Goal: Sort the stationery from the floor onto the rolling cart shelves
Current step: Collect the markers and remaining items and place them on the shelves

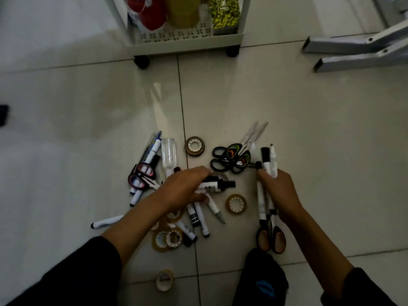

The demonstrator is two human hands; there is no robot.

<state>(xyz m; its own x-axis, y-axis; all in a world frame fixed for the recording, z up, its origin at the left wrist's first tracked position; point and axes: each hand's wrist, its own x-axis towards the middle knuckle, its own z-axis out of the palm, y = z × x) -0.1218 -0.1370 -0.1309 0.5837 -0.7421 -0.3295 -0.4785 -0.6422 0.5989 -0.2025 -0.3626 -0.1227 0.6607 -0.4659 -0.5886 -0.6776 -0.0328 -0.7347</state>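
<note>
1 head cam, close, facing down at floor (pixel 287 102).

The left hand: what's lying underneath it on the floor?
Under the left hand, which grips a marker, lie more markers and tape rolls. Whatever lies directly beneath the palm is covered.

Both hands: left (pixel 185 188), right (pixel 279 193) curled, gripping.

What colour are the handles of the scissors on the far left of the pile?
Red-pink inside with black rims: the scissors show in the head view, lying on the markers.
</note>
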